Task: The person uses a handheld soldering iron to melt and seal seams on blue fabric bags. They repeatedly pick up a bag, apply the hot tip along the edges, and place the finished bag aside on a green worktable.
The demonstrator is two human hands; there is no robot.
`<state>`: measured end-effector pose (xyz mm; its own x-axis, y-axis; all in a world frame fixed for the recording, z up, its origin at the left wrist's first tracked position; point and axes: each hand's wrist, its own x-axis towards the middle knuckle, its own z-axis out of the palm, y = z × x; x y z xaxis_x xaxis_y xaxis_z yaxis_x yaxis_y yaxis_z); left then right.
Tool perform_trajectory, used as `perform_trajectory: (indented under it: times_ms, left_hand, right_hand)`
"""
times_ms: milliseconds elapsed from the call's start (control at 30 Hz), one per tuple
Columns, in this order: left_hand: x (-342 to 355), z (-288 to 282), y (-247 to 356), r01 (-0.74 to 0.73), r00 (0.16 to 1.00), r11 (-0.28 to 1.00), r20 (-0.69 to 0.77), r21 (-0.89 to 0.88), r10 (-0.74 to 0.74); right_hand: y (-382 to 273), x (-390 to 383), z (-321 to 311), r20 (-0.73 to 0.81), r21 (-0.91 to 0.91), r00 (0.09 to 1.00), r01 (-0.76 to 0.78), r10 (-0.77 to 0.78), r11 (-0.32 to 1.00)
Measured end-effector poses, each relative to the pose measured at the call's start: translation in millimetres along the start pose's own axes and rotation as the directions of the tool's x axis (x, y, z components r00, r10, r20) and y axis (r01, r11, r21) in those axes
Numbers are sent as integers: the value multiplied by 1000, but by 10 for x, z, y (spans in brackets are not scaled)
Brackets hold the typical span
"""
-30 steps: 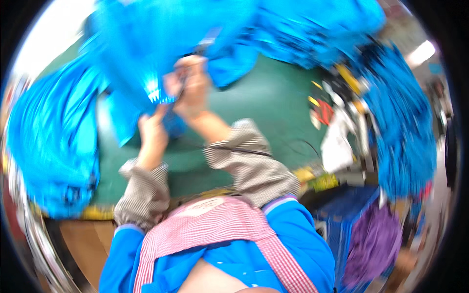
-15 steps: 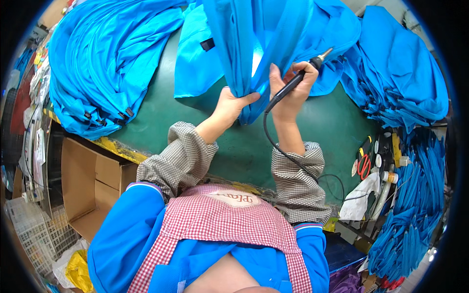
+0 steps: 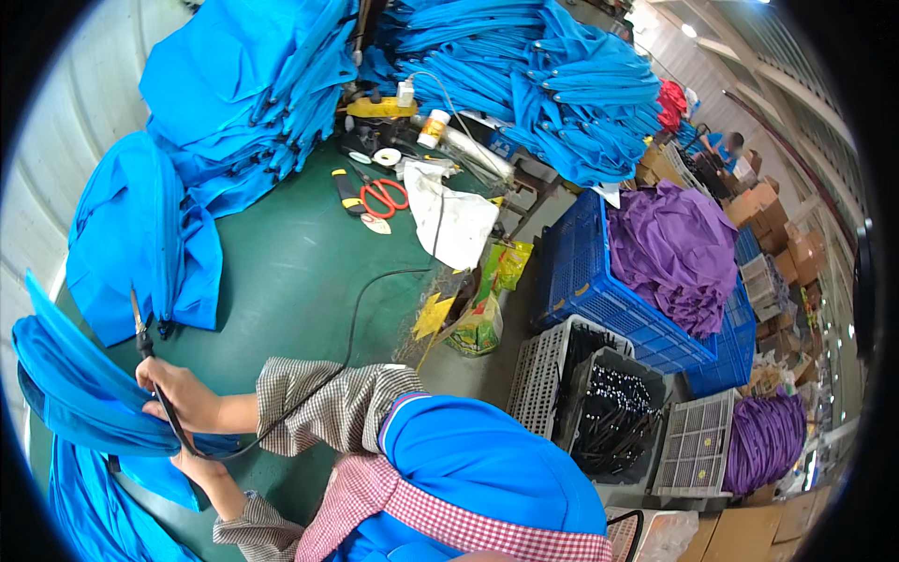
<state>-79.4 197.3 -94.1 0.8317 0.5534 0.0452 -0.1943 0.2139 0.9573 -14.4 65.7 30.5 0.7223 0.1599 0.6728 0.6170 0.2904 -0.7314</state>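
Observation:
My right hand [image 3: 195, 401] is closed around the dark handle of a soldering iron [image 3: 144, 345], its bare metal tip pointing away from me. A black cord trails from the handle across my checked sleeve. Just below it, my left hand [image 3: 204, 468] grips the edge of a folded bundle of blue fabric [image 3: 84, 384]; its fingers are partly hidden. My right fingers also rest against this bundle. Beyond the iron's tip lies a rounded pile of blue fabric [image 3: 122, 234] on the green tabletop [image 3: 281, 253]. More blue fabric [image 3: 94, 506] lies at the lower left.
Red-handled scissors [image 3: 382, 197], a white cloth [image 3: 454, 220] and a small bottle [image 3: 433, 128] lie at the table's right end. Stacked blue fabric [image 3: 524, 75] stands behind. A blue crate [image 3: 618, 300] with purple fabric [image 3: 674, 253] stands on the right. Another person [image 3: 723, 150] is far off.
The view has swung to the right, so my hands now sit at the left and the crates show. Both hands keep hold of the iron and the fabric.

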Motion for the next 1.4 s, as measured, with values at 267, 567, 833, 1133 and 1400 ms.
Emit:
perform_trajectory:
  times_ms: [267, 567, 833, 1133, 1400]
  left_hand:
    - [-392, 359, 595, 108, 968, 982, -241, 153, -69]
    - [-429, 518, 701, 48, 991, 993, -122, -112, -62]
    - [-367, 518, 619, 6, 996, 996, -92, -88, -14]
    - [-406, 532, 654, 2, 993, 987, -116, -158, -21]
    - [-366, 410, 1073, -126, 984, 987, -137, -100, 112]
  right_hand:
    - [35, 37, 123, 28, -277, 981, 192, -192, 941]
    - [-543, -212, -582, 84, -295, 943, 331, -321, 896]
    - [-398, -627, -703, 431, -370, 821, 538, -374, 757]
    - [-484, -504, -550, 440, -392, 827, 528, -351, 753]
    - [18, -571, -324, 156, -321, 973, -116, 173, 940]
